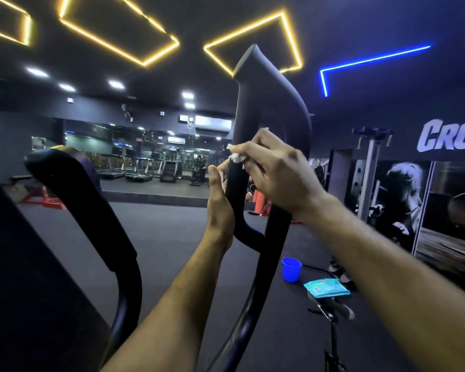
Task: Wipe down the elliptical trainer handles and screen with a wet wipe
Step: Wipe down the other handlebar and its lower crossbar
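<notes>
Dim gym, both hands (274, 173) with wet wipe (236, 157) around right handle (242, 108)

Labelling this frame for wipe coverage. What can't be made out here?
Head view only:
- Wipe: mostly hidden under the right hand; only white edges show, so contact area on the handle is unclear.
- Left hand: seen edge-on against the handle; its fingers behind are hidden.
- Screen: dark console at left shows no readable face.
- Wipe pack: print too small to read.
- Wall lettering: cut off by the right edge.
</notes>
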